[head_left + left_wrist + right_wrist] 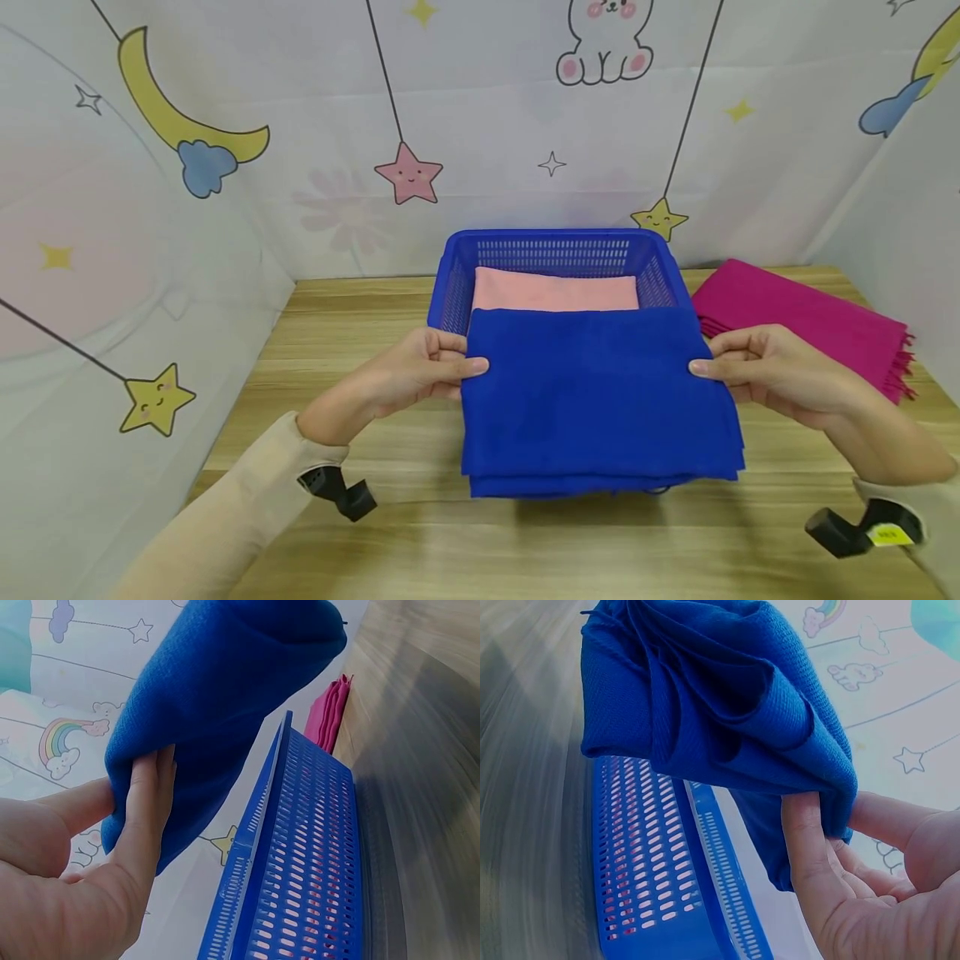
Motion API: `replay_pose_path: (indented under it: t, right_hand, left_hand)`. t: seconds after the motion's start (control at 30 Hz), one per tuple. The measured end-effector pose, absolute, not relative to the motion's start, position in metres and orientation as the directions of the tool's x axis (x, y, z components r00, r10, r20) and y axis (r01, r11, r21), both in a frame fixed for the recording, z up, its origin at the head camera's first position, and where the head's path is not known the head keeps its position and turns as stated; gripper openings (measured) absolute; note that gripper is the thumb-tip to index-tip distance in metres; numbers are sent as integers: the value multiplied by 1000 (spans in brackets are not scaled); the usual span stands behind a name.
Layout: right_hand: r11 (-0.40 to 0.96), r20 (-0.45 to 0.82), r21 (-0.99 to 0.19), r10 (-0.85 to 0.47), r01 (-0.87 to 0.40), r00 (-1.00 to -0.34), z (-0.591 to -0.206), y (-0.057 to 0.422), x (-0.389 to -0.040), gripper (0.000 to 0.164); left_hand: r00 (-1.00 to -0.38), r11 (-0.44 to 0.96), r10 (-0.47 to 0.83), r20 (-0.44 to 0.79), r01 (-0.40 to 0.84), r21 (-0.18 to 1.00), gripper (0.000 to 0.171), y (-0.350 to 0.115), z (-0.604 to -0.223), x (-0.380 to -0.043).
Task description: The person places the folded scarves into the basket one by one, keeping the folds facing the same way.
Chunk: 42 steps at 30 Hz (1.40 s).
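Note:
Both hands hold up a folded blue cloth (600, 400), one at each side edge. My left hand (420, 371) pinches its left edge, thumb on top and fingers beneath. On the opposite edge, my right hand (783, 371) grips in the same way. Seen from the right wrist, the cloth (705, 690) shows several loose fold layers. Behind and partly under it in the head view stands a blue plastic basket (555, 236) with slotted walls. Inside the basket lies a folded pink cloth (555, 292), its front part hidden by the blue one.
A folded magenta cloth (810, 321) with a fringed end lies on the wooden table (337, 333), right of the basket. A white curtain (495, 117) printed with stars and moons hangs behind the table and along its sides.

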State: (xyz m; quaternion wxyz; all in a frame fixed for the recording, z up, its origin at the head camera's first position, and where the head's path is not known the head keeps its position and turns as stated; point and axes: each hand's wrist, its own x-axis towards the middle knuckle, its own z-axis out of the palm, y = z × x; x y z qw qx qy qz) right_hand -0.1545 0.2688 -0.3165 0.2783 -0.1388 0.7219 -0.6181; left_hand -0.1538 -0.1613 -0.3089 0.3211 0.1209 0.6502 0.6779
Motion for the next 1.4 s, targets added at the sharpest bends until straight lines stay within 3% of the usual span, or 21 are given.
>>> replay_pose_path:
  t: [0.23,0.47,0.77,0.93,1.4]
  right_hand:
    - [189,-222,-972,-539,141,-813,-316,268,-158,19]
    - [228,-235,-964,-508,134,-829,-314,267,-161,18]
    - [208,-225,-969,-502,136,-835,-312,265,-168,19]
    - [206,-231,-967,-473,148,-850,-310,264,-172,17]
    - [221,-245,-962,-430,162,-869,-310,259,-186,17]
  left_hand:
    - [-777,50,579,-249,-271,961,30,-160,-309,-158]
    - [-780,20,577,-241,-282,959,9,-157,-310,-164]
    - [-795,14,560,-233,-273,962,8,-155,-308,-171]
    - [-801,14,549,-238,-275,961,22,-153,-308,-176]
    - [-813,7,526,-249,-289,957,29,-151,-307,-188]
